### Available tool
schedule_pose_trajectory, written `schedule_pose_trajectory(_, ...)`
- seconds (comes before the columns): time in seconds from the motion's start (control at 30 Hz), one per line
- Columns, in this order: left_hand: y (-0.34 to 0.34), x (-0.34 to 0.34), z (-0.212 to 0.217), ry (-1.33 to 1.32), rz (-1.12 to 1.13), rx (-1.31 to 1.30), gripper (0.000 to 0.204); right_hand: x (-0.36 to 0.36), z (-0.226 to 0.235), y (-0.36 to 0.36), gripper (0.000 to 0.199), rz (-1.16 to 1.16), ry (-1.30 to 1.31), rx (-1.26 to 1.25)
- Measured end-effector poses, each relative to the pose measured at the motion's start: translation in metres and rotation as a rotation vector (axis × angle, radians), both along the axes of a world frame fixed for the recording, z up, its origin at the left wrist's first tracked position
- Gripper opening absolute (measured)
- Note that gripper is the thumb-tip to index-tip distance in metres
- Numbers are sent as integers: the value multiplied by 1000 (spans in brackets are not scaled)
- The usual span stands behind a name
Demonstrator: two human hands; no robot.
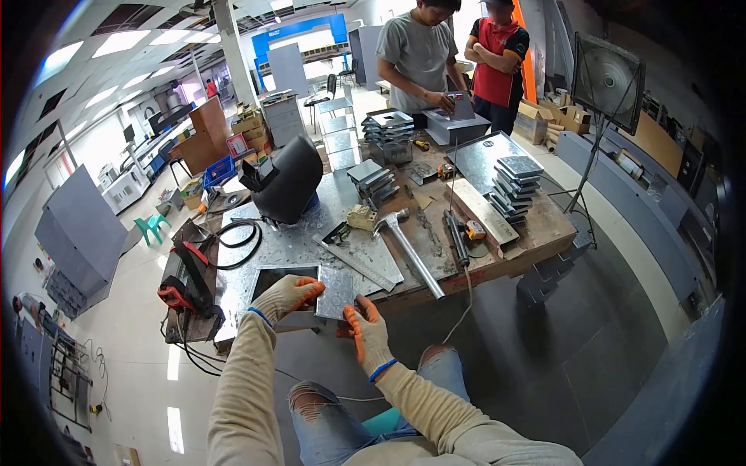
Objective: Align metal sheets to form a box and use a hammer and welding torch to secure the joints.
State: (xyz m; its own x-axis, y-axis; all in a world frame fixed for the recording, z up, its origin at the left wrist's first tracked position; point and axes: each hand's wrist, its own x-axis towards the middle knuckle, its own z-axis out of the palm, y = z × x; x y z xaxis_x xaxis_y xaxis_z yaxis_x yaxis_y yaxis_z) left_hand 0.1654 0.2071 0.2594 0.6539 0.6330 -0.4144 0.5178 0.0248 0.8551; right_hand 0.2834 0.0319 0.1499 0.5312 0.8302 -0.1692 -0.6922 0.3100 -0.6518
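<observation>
Small grey metal plate (336,291) is held up at the near edge of the bench (549,231): left edge pinched by the gloved left hand (289,297), lower right corner gripped by the gloved right hand (367,330). Ruler (353,262) and hammer (416,258) are laid just beyond; black welding helmet (287,182) is set farther back, stacked metal parts (517,186) on the right.

Downward head-height fisheye, near the workbench (542,227)
</observation>
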Motion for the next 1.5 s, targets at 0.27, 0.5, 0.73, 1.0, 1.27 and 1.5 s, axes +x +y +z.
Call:
schedule_pose_trajectory(0.27,-13,0,11,-84,114,-47,27,20,1,1,50,138,163,91)
schedule_pose_trajectory(0.5,-14,1,11,5,171,34,26,28,-5,-1,48,63,115,112)
schedule_pose_trajectory(0.73,-28,10,16,145,173,303,25,27,-12,-6,49,52,112,94)
schedule_pose_trajectory(1.0,-32,6,0,169,117,584,22,25,-9,-14,50,50,140,106)
schedule_pose_trajectory(1.27,-32,12,12,383,-4,631,37,32,-13,-21,52,31,146,93)
schedule_pose_trajectory(1.5,-19,16,7,234,218,284,29,27,-16,-17,53,49,145,89)
